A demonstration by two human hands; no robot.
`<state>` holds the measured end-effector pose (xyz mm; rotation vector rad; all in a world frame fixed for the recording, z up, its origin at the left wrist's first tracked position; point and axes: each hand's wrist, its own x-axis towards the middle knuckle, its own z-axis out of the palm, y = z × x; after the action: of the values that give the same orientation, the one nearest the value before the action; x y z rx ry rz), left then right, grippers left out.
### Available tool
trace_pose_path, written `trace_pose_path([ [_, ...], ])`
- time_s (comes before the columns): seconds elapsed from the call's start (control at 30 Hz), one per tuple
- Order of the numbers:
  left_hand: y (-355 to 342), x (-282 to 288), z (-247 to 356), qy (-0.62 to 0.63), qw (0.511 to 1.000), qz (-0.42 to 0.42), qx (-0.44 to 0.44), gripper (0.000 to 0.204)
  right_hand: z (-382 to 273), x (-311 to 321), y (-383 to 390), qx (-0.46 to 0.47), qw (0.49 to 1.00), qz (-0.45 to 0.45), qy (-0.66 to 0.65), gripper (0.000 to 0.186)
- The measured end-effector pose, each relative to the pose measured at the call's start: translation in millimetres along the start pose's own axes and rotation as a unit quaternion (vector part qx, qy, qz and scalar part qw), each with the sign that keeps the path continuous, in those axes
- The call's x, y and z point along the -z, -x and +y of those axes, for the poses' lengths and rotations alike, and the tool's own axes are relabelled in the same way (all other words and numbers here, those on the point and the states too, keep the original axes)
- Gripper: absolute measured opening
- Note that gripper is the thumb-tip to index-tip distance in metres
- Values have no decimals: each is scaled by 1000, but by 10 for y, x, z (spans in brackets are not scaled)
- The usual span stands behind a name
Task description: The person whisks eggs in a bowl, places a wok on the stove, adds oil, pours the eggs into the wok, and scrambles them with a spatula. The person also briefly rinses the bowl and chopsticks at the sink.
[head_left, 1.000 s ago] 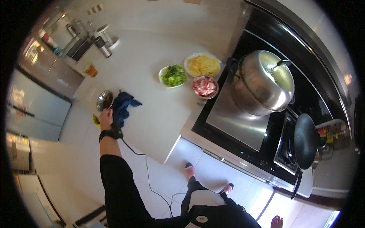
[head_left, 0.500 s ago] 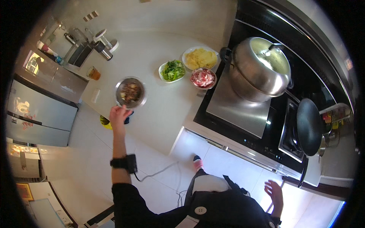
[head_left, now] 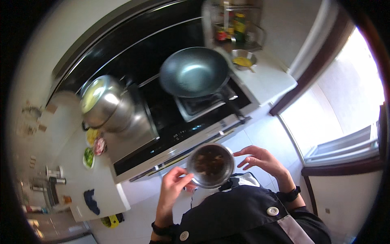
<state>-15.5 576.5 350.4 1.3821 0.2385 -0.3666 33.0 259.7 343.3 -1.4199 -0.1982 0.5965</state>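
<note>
In front of my body hangs a round metal bowl [head_left: 222, 175] with dark brown chunks [head_left: 209, 162] in it. My left hand [head_left: 171, 188] pinches its left rim between thumb and fingers. On the opposite side my right hand [head_left: 262, 160] has its fingers spread, the index fingertip at or just beside the rim; whether it touches, I cannot tell. Beyond the bowl, a dark wok [head_left: 194, 73] sits on the right burner of the black stove [head_left: 172, 130], its handle [head_left: 232, 107] pointing toward me.
Left on the stove stands a large lidded steel pot [head_left: 115, 110]. Plates of yellow food [head_left: 92, 136], sliced meat [head_left: 100, 146] and chopped greens [head_left: 88, 157] sit beside it. A small bowl of yellow liquid [head_left: 243, 61] and bottles [head_left: 239, 26] occupy the right counter. A dark cloth [head_left: 92, 201] lies on the left counter.
The bowl has left the left counter and is now in my left hand before my body. My right hand has come up to its right side. My view has swung right toward the stove.
</note>
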Motion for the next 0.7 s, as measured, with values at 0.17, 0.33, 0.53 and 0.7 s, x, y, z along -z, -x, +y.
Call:
trace_pose_path([
  [0.17,-771,-1454,-158,-31,984,-177,16,14,164,967,856,-40,991,126,-26,30],
  [0.33,-1160,-2284,-116,-34,976,-215,11,18,111,1680,1208,-63,974,200,-86,16],
  [0.53,-1829,-2565,-238,-9,979,-202,-19,36,210,2292,769,-36,954,269,-129,11],
  [0.7,-2499,-2718,-452,38,990,-135,-19,52,-60,2814,287,27,945,292,-144,10],
])
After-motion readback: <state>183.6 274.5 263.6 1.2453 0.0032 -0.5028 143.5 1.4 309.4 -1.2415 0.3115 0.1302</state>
